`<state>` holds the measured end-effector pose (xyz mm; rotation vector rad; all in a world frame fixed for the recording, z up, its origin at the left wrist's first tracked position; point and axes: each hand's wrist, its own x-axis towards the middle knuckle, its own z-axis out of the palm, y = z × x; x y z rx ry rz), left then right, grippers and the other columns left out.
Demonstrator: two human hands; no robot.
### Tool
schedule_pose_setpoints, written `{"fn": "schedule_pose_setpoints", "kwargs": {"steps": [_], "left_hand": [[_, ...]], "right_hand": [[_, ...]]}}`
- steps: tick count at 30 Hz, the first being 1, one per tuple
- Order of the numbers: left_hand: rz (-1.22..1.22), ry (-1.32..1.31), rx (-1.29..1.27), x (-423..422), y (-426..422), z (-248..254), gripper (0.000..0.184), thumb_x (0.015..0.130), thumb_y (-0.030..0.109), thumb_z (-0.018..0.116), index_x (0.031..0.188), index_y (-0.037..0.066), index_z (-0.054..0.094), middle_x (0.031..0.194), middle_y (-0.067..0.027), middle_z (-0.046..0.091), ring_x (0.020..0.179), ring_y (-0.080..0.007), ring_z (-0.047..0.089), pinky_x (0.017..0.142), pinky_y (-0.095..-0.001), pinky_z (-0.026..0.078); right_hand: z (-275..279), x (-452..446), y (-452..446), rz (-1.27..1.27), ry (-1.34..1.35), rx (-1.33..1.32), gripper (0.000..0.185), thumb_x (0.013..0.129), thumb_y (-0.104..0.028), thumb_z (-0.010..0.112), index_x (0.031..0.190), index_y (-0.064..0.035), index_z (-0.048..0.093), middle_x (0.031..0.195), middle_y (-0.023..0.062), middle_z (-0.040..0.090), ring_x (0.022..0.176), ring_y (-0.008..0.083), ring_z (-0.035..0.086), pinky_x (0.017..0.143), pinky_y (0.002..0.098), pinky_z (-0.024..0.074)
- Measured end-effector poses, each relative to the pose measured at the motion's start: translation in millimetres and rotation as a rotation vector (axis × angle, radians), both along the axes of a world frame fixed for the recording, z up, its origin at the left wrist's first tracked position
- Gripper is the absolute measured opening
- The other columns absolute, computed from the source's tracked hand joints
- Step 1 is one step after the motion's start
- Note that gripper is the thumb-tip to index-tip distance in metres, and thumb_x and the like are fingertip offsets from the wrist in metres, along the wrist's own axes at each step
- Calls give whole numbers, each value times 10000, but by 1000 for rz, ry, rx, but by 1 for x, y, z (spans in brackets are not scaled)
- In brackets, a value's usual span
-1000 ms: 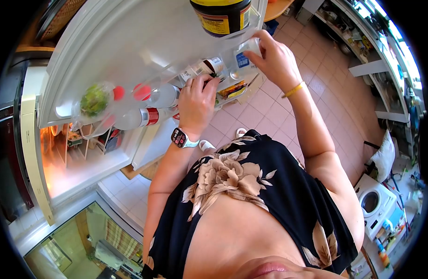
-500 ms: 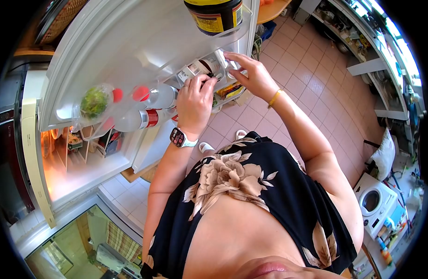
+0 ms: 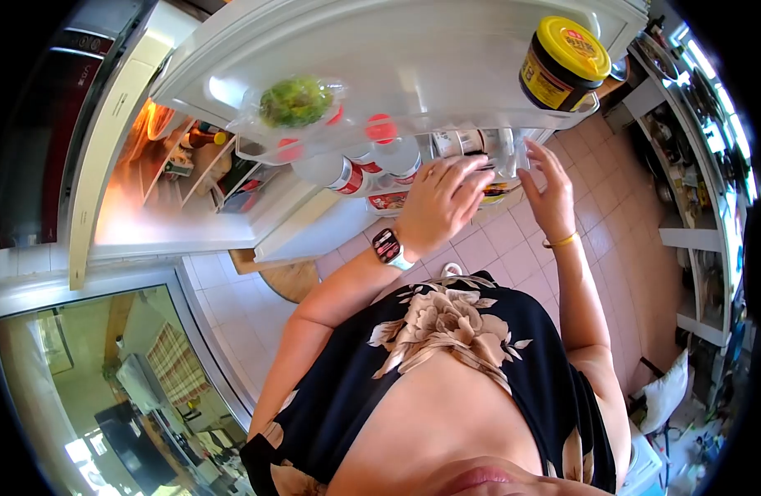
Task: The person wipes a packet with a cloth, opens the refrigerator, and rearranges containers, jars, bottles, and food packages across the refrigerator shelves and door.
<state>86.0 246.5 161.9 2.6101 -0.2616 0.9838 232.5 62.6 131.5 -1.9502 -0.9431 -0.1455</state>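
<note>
My left hand (image 3: 448, 201), with a watch on its wrist, reaches over the lower shelf of the open fridge door (image 3: 447, 50). Its fingers are bent and close together at a small dark thing whose kind I cannot make out. Just beyond lies a white-labelled jar (image 3: 459, 142). My right hand (image 3: 551, 194), wearing a yellow bangle, is at the shelf's right end, fingers apart and curved beside a clear container (image 3: 504, 153). Bottles with red caps (image 3: 381, 128) stand to the left of my left hand.
On the upper door shelf are a yellow-lidded tub (image 3: 565, 64) and a bag of green leaves (image 3: 296, 102). The lit fridge inside (image 3: 182, 174) is at left. Loaded shelving (image 3: 695, 236) runs along the right. A glass-paned door (image 3: 107, 355) is at lower left.
The view has turned, so the fridge door and both hands appear farther right. My left hand stays over the lower shelf, and my right hand stays at its right end.
</note>
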Motion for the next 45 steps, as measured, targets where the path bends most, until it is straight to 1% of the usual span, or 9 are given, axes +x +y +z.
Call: {"fn": "schedule_pose_setpoints", "kwargs": {"steps": [4, 7, 14, 22, 26, 28, 35, 38, 45], "left_hand": [[-7, -231, 53, -59, 29, 55, 391, 790, 66, 727, 1172, 112, 654, 1203, -84, 669, 1062, -260, 644, 858, -452, 491], [230, -558, 71, -86, 82, 117, 247, 904, -32, 631, 1149, -54, 614, 1184, -218, 658, 1092, -313, 642, 984, -397, 512], [112, -63, 61, -74, 159, 180, 350, 879, 91, 739, 1214, 26, 663, 1205, -116, 690, 1113, -281, 652, 956, -374, 511], [69, 146, 199, -64, 171, 170, 415, 915, 299, 709, 1291, 132, 657, 1256, -76, 663, 1114, -319, 632, 956, -401, 509], [-16, -142, 407, -61, 175, 173, 518, 928, 192, 702, 1408, 65, 557, 1384, -118, 615, 1240, -317, 592, 1022, -380, 473], [-102, 238, 365, -68, 169, 170, 719, 918, 434, 675, 1470, 27, 460, 1511, -194, 459, 1333, -412, 480, 1117, -469, 407], [-146, 17, 329, -71, 180, 163, 765, 905, 473, 673, 1481, 26, 440, 1519, -193, 445, 1414, -401, 403, 1154, -483, 333], [-270, -522, 21, -93, 193, 124, 349, 882, 160, 719, 1203, 40, 650, 1170, -128, 690, 1052, -310, 635, 898, -392, 488], [-196, -90, -116, -136, 179, -14, 397, 807, 43, 760, 1183, 122, 665, 1024, -76, 655, 912, -264, 626, 773, -375, 493]], "right_hand": [[23, -4, -22, -90, -41, 133, 300, 903, -12, 685, 1202, -36, 676, 1128, 115, 697, 947, 191, 689, 822, 304, 554], [44, -14, -33, -107, -129, 162, 199, 915, 14, 666, 1109, -16, 702, 1041, 98, 717, 861, 163, 680, 777, 270, 545], [77, -48, -14, 32, -253, 233, 157, 885, 51, 667, 1030, 1, 700, 949, 125, 730, 801, 196, 701, 710, 271, 553], [85, -93, 29, 79, -344, 183, 145, 856, 55, 690, 989, -3, 693, 885, 125, 724, 742, 234, 700, 652, 295, 548], [89, -109, 34, -20, -279, 182, 121, 869, 57, 677, 976, 6, 698, 887, 123, 725, 740, 217, 694, 661, 289, 546], [89, -114, 36, -90, -300, 212, 104, 881, 54, 668, 968, 14, 708, 900, 125, 730, 746, 202, 689, 676, 279, 546], [75, -129, 36, -241, -287, 275, 118, 942, 5, 641, 1031, 17, 716, 929, 95, 744, 770, 148, 713, 702, 235, 563], [64, -140, 31, -307, -233, 283, 132, 964, -11, 623, 1062, 15, 709, 928, 84, 744, 767, 133, 705, 700, 231, 567], [38, -164, 51, -372, -77, 191, 126, 964, -13, 622, 1055, 10, 705, 946, 85, 733, 776, 132, 689, 720, 244, 552]]}}
